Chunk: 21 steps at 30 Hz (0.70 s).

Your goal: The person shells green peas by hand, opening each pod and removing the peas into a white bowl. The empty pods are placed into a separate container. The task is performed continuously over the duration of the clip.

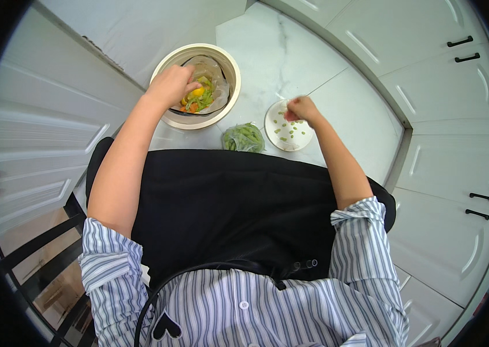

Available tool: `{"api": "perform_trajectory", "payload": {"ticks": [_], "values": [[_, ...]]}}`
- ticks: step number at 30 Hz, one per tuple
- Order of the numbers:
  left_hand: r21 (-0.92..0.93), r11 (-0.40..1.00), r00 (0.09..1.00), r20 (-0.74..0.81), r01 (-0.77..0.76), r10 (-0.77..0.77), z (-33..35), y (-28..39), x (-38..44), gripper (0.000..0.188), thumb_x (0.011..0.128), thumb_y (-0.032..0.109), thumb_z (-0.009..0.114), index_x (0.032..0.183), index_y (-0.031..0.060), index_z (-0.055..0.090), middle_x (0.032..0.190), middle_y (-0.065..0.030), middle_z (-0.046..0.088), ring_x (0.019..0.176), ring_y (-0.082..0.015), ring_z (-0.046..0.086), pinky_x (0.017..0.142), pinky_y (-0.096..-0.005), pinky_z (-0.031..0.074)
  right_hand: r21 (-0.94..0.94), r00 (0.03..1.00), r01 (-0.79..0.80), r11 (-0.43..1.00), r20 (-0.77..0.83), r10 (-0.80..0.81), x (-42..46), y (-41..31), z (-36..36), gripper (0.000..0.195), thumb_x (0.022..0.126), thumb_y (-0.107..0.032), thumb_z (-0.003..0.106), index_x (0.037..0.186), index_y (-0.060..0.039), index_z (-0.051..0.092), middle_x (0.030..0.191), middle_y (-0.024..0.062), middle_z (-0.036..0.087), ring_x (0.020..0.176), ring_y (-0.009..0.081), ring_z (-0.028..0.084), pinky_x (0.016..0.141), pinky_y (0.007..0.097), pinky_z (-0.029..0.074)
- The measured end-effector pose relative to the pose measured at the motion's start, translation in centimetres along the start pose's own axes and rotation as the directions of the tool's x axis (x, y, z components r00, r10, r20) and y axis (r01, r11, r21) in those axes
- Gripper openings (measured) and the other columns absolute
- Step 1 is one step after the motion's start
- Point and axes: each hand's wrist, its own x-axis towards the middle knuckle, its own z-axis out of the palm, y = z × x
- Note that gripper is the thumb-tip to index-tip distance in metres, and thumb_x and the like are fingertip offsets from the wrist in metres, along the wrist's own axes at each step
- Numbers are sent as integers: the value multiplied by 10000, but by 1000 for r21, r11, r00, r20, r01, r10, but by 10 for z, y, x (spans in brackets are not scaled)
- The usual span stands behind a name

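Observation:
My left hand (173,86) is over a cream round bin (231,99), with thumb and fingers apart and nothing visible between them. Inside the bin, a clear plastic liner bag (220,93) holds green pod shells (203,102) and yellow and orange scraps (197,92). My right hand (301,108) hovers at the upper right part of a white round plate (290,145), its fingers curled down; whether they hold something is hidden. Several shelled green beans (291,131) lie scattered on that plate. Between bin and plate sits a clear plastic bag of green pods (243,138).
White marbled floor tiles (262,56) lie under these things. White cabinets with black handles (435,95) line the right side, and a white cabinet door (49,108) stands close on the left. A black slatted rack (42,256) is at lower left. Black cloth (231,199) covers my lap.

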Motion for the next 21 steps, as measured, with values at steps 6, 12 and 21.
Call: {"api": "perform_trajectory", "payload": {"ticks": [6, 12, 21], "values": [[7, 992, 992, 2, 130, -130, 16, -13, -4, 283, 752, 219, 734, 793, 16, 542, 692, -145, 593, 701, -324, 590, 614, -426, 454, -224, 982, -138, 965, -158, 103, 4, 70, 13, 231, 906, -174, 523, 910, 47, 594, 707, 144, 664, 560, 204, 660, 484, 328, 559], [-58, 984, 986, 22, 166, -165, 9, -8, -6, 192, 768, 180, 710, 804, 19, 612, 721, -158, 627, 721, -312, 615, 653, -396, 476, -398, 980, -99, 912, -200, 20, 2, 36, -21, 264, 899, -203, 480, 860, 12, 628, 668, 116, 670, 517, 192, 641, 499, 317, 526], [-927, 127, 927, 330, 354, -178, -31, 19, -17, 650, 949, 594, 308, 1254, 51, 493, 666, -11, 514, 422, -61, 368, 388, -220, 298, -237, 739, 664, 709, 69, -670, -127, -162, 30, 214, 908, -149, 521, 1008, 10, 624, 830, 166, 668, 731, 217, 655, 671, 336, 508]]}}
